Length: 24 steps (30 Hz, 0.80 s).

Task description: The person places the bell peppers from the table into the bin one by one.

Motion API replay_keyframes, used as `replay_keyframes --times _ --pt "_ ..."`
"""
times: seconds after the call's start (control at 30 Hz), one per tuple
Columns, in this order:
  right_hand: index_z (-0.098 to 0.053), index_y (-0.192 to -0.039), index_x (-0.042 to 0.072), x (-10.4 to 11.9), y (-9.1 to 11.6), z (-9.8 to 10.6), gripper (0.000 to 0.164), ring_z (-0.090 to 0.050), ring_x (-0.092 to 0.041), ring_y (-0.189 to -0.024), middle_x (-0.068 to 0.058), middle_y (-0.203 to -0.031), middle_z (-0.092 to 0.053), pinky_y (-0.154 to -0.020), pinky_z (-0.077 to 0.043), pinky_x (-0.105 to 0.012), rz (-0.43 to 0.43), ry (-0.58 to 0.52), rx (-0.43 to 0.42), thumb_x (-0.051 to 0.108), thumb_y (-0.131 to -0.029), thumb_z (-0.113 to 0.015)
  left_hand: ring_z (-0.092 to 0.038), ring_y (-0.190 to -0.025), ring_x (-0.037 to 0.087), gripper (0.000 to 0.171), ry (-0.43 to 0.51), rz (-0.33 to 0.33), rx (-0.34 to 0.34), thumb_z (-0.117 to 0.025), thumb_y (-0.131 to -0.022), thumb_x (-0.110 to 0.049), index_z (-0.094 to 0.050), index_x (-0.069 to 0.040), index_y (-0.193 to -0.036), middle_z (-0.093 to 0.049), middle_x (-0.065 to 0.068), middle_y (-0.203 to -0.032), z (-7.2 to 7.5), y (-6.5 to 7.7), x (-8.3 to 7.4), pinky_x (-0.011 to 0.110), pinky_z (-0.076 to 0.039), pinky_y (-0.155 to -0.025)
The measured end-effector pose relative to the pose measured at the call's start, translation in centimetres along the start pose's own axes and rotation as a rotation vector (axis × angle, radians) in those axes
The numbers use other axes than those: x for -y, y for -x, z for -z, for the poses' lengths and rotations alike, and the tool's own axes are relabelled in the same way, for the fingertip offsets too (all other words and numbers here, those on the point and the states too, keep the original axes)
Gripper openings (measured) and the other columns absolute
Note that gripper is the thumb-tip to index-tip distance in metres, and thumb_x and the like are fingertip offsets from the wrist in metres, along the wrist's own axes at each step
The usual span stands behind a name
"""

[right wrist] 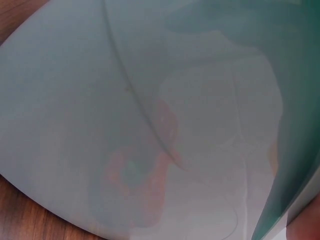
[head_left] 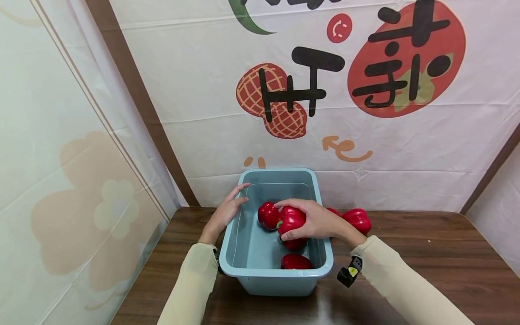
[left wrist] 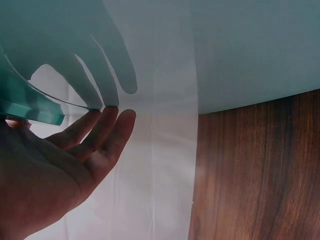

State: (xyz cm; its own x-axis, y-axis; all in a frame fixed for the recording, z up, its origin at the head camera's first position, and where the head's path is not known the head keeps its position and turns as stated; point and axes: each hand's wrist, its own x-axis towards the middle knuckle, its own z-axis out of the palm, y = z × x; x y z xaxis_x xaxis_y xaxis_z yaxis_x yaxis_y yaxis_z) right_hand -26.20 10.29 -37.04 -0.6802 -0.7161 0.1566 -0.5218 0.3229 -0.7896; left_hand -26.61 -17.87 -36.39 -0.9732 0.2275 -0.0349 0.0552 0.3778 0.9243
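My right hand (head_left: pixel 314 220) grips a red bell pepper (head_left: pixel 293 217) with a green stem, inside the light blue plastic basin (head_left: pixel 321 270). Its thumb lies on the near side and the fingers on the far side. Left of it in the basin sits another red bell pepper (head_left: pixel 268 215), and a third red pepper (head_left: pixel 296 262) lies by the near wall. At the basin's left rim, my left hand (head_left: pixel 228 210) rests with thumb and index finger reaching over the edge. In the left wrist view, the other fingers (left wrist: pixel 112 135) are extended, tips at the outer wall.
Red peppers (head_left: pixel 357 220) lie on the brown wooden table (head_left: pixel 422 257) just right of the basin, partly behind my right forearm. A printed white cloth (head_left: pixel 195 90) hangs behind the table, and another cloth (head_left: pixel 61 158) stands along the left side.
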Motion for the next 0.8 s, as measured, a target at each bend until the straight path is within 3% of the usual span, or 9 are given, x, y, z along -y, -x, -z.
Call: replay_keyframes --times 0.8 --pt "-0.052 -0.138 0.036 -0.33 -0.21 -0.08 0.071 -0.053 -0.021 -0.118 -0.006 -0.135 -0.057 -0.079 -0.057 -0.032 0.007 0.047 0.009 0.039 -0.075 -0.084 -0.037 -0.133 0.047 0.051 -0.013 0.019 -0.008 -0.039 -0.104 -0.018 -0.032 -0.014 -0.154 -0.022 0.020 -0.160 0.05 -0.01 -0.04 0.067 -0.034 -0.105"
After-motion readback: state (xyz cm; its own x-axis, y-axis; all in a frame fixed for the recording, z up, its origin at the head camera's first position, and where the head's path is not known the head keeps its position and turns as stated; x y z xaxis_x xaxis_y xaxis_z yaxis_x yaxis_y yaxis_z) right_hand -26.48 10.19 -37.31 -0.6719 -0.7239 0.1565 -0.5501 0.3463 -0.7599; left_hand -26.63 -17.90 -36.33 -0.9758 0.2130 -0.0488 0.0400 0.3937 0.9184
